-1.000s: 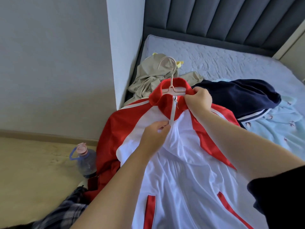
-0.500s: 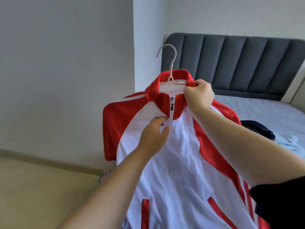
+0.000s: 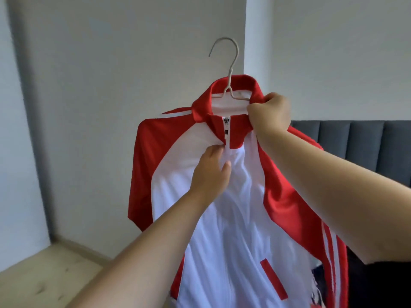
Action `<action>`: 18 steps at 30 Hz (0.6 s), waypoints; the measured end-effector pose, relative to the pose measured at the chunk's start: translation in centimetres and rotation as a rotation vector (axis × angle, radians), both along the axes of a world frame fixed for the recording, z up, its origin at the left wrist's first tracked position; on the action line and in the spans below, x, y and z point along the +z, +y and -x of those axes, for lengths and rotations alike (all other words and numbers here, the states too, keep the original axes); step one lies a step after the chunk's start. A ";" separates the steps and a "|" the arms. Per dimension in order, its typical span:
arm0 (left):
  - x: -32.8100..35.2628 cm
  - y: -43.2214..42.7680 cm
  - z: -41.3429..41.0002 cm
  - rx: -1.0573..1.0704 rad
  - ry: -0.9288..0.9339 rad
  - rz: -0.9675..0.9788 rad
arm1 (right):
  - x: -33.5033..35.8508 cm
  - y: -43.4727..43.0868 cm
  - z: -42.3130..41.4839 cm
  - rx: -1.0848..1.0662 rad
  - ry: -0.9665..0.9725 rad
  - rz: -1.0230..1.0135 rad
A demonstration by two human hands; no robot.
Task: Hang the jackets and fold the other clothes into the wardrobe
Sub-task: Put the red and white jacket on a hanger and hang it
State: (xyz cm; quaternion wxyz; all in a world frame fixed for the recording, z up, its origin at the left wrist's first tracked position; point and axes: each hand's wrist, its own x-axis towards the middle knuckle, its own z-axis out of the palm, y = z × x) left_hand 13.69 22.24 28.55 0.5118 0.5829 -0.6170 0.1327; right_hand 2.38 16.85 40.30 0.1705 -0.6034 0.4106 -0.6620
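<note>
I have the red and white jacket (image 3: 240, 196) up in the air in front of the pale wall (image 3: 111, 85), nothing under it carrying it; it hangs from my two hands alone, with the grey padded headboard (image 3: 355, 138) behind its right shoulder. It is already on its hanger (image 3: 229, 70): the wire runs inside the collar and the hook stands free above it, caught on nothing. So I judge the first half of this piece done, threaded and zipped nearly to the top, and the hanging itself not yet done, since no wardrobe or rail is in view. The other clothes I cannot see from here, save a dark scrap at the lower right.

My right hand (image 3: 270, 114) is curled tight on the collar's right side, gripping cloth and probably the hanger's arm beneath. My left hand (image 3: 211, 170) pinches the white front beside the zip (image 3: 226, 130), just under the red collar, thumb and fingers closed on the fabric.
</note>
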 end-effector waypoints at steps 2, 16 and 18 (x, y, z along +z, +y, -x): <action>1.9 0.8 -2.9 0.061 -0.032 0.016 | 1.9 1.0 -3.1 0.063 -0.042 0.040; -0.3 1.3 -35.1 0.407 0.176 -0.102 | -2.4 -0.8 -38.3 0.518 0.046 -0.005; -3.5 0.7 -40.3 0.464 0.206 -0.129 | -5.1 -2.1 -44.2 0.612 0.080 -0.083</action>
